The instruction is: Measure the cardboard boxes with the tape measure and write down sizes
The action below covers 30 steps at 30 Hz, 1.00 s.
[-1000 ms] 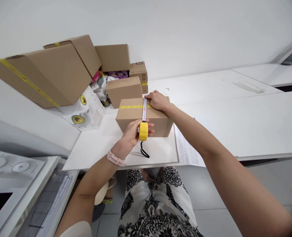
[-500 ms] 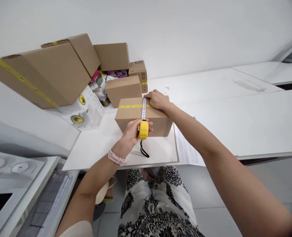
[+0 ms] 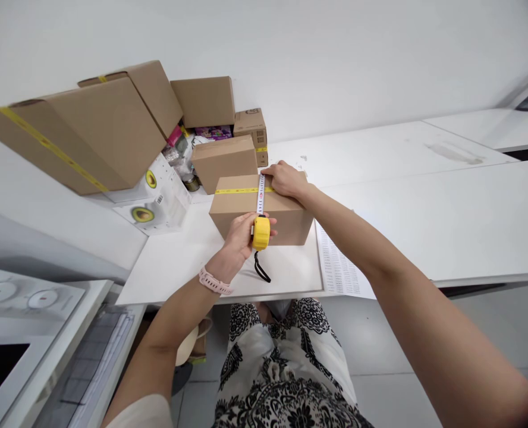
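Note:
A yellow tape measure (image 3: 261, 233) is gripped in my left hand (image 3: 241, 235) at the front edge of a brown cardboard box (image 3: 235, 204). Its white blade (image 3: 261, 195) lies across the box top, over a strip of yellow packing tape (image 3: 235, 191), and a black wrist strap (image 3: 261, 268) dangles below. At the far edge of the box, my right hand (image 3: 286, 179) pinches the blade's end with its fingertips, the hand resting on the box top. The box sits closed on the white table (image 3: 170, 267).
Behind the box stand more cardboard boxes (image 3: 225, 160). At left, a large taped carton (image 3: 90, 131) rests on white boxes with avocado pictures (image 3: 161, 202). A printed sheet (image 3: 342, 267) lies right of the box, under my right forearm. A white appliance (image 3: 18, 309) stands lower left.
The view has shifted very slightly. Both hands, the tape measure and the box keep their positions relative to one another.

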Each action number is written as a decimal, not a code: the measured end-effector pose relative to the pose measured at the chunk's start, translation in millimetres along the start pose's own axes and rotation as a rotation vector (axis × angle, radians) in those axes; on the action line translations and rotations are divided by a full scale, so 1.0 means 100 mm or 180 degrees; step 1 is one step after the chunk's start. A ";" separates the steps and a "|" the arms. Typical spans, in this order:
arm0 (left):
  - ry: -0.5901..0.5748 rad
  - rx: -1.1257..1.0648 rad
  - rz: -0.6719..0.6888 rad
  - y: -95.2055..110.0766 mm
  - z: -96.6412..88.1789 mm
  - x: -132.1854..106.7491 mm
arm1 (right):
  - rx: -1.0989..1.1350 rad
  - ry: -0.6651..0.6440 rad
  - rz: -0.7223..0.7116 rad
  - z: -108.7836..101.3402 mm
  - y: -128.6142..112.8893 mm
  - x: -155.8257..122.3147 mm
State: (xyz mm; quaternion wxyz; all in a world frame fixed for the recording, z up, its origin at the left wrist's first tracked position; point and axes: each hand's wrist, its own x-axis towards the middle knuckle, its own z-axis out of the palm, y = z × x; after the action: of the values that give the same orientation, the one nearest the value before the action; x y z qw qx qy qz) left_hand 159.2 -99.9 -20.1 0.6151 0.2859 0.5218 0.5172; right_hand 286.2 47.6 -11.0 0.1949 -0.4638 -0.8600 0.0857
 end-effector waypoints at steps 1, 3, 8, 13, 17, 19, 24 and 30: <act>-0.0004 0.0019 0.0020 -0.01 0.00 0.00 | 0.0061 0.0036 0.0005 0.01 0.01 0.01; -0.0022 0.0045 0.0083 -0.03 -0.05 -0.02 | 0.0195 0.0142 0.0008 0.01 0.05 0.02; 0.0393 0.0046 0.1203 0.03 -0.56 -0.21 | 0.0602 0.0957 -0.0100 -0.18 0.29 -0.23; 0.1106 -0.0053 0.1505 0.24 -1.38 -0.07 | 0.1275 0.1502 0.0908 -0.15 0.63 -0.95; 0.0640 0.0106 0.0518 0.24 -1.56 0.29 | 0.2215 0.0715 0.1974 0.11 0.67 -1.30; 0.0476 0.0143 0.0432 0.19 -1.49 0.41 | 0.2794 0.0232 0.2044 0.19 0.59 -1.34; 0.0367 0.0088 0.0973 0.16 -1.32 0.43 | 0.3315 0.0157 0.1381 0.11 0.35 -1.35; 0.0441 0.0365 0.1373 -0.03 -1.51 0.33 | 0.3333 0.0260 -0.0047 0.32 0.44 -1.43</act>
State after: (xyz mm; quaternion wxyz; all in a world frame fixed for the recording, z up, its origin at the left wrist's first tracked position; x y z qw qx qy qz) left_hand 15.9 -98.1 -77.9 0.4358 0.3891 0.5182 0.6246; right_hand 377.1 -46.2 -91.6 0.4346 -0.3012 -0.6969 0.4845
